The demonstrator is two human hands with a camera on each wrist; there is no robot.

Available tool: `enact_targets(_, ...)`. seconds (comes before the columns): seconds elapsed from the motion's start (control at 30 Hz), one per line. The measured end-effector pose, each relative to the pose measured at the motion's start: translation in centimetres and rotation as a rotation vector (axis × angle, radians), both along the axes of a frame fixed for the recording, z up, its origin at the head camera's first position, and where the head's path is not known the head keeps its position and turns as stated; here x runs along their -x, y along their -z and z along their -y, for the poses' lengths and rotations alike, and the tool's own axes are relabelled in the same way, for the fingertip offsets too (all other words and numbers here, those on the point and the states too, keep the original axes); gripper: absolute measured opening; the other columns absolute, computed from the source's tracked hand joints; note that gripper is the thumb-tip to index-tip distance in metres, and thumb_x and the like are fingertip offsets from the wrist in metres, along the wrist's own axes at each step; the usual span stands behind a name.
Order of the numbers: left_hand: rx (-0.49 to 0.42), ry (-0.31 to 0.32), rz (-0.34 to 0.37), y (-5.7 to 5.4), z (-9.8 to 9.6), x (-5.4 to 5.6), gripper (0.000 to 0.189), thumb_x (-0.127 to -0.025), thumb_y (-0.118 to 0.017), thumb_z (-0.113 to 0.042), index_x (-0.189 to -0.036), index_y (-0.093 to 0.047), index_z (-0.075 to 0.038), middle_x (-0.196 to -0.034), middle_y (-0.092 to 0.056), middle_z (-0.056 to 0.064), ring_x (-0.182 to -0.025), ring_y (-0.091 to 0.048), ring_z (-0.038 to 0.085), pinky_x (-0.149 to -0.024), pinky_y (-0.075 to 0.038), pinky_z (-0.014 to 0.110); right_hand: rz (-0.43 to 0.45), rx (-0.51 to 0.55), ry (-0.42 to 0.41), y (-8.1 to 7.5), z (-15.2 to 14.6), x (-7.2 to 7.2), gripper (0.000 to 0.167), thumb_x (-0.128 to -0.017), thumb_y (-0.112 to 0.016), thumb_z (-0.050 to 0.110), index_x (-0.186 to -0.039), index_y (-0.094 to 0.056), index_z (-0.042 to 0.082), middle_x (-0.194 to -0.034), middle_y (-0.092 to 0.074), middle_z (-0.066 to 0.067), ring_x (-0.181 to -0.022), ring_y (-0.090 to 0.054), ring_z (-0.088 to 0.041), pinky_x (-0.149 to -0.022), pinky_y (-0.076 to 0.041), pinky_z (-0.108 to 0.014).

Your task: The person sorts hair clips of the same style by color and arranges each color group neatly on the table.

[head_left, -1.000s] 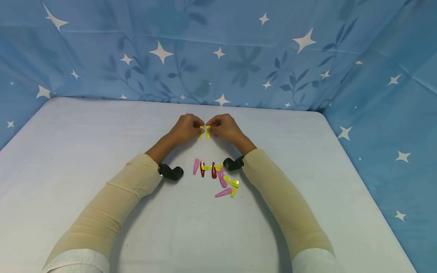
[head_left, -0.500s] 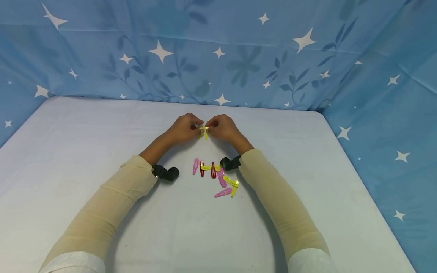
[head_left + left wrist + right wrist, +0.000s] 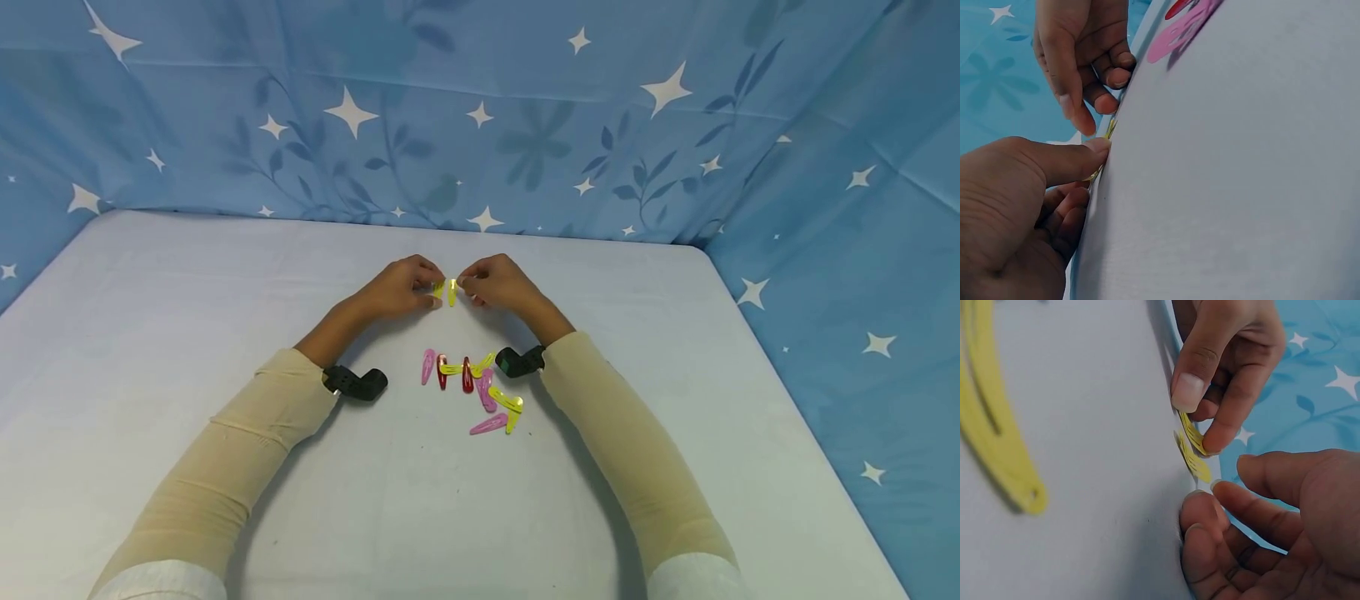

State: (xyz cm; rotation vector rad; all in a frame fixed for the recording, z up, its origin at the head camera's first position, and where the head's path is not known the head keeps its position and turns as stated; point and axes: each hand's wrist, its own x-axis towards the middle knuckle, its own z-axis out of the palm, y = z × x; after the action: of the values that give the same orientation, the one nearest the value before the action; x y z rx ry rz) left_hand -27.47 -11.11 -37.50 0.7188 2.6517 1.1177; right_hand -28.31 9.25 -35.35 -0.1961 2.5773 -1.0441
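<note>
In the head view my left hand (image 3: pixel 401 287) is near the far side of the white table, holding a yellow snap hair clip (image 3: pixel 438 289) between thumb and index finger. The right wrist view shows that clip (image 3: pixel 1191 432) between thumb and fingertip, low at the tabletop. Just beside it lies a second yellow hair clip (image 3: pixel 1194 461), roughly parallel. My right hand (image 3: pixel 497 282) is close to this second clip, thumb and index finger apart, nothing gripped. Its fingertips (image 3: pixel 1200 506) rest low by the table surface.
Nearer me on the table (image 3: pixel 337 500) lies a loose group of clips: pink (image 3: pixel 428 367), red (image 3: pixel 467 375) and yellow (image 3: pixel 507 400), some overlapping. A blue curtain with white stars (image 3: pixel 480 150) hangs behind the far edge. Black wrist cameras (image 3: pixel 356 383) jut inward over the table.
My right hand has let go of its yellow hair clip and drawn slightly right. My left hand has shifted a little left, its thumb and index finger spread wider. The nearer group is unchanged.
</note>
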Motion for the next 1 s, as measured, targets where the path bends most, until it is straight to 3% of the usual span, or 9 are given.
enact_targets(0.17, 0.019, -0.021, -0.004, 0.1, 0.0, -0.1, 0.045, -0.09, -0.07, -0.011, -0.131, -0.06, 0.005, -0.132, -0.053, 0.021, -0.119, -0.057, 0.034, -0.103, -0.047, 0.045, 0.005, -0.004, -0.021, -0.1, -0.4, -0.6, 0.031, -0.099, -0.058, 0.03, -0.12, -0.07, 0.01, -0.097, -0.067, -0.006, -0.081, -0.065, -0.016, -0.069, -0.052, -0.026)
enact_targets(0.4, 0.015, -0.054, 0.018, 0.0, 0.4, -0.4, 0.047, -0.09, -0.071, -0.013, -0.132, -0.06, 0.004, -0.132, -0.053, 0.02, -0.121, -0.057, 0.034, -0.104, -0.046, 0.045, -0.001, 0.054, -0.13, -0.2, -1.5, -1.9, 0.028, -0.097, -0.06, 0.025, -0.117, -0.071, 0.01, -0.102, -0.07, -0.008, -0.085, -0.062, -0.018, -0.07, -0.049, -0.028)
enact_targets(0.67, 0.001, -0.065, 0.031, 0.2, 0.7, -0.4, 0.048, -0.089, -0.072, -0.013, -0.132, -0.06, 0.004, -0.133, -0.052, 0.02, -0.121, -0.056, 0.033, -0.105, -0.045, 0.045, -0.033, 0.034, -0.254, 0.1, -2.2, -3.0, 0.025, -0.096, -0.063, 0.017, -0.117, -0.072, 0.008, -0.117, -0.07, -0.007, -0.108, -0.062, -0.021, -0.097, -0.05, -0.037)
enact_targets(1.0, -0.017, -0.089, 0.025, 0.6, -0.1, -0.5, 0.05, -0.09, -0.072, -0.015, -0.134, -0.059, 0.003, -0.134, -0.051, 0.02, -0.123, -0.054, 0.034, -0.106, -0.044, 0.046, 0.004, 0.084, -0.405, 0.2, -4.2, -5.0, 0.021, -0.092, -0.066, 0.009, -0.111, -0.073, 0.006, -0.107, -0.072, -0.007, -0.092, -0.064, -0.017, -0.084, -0.053, -0.028)
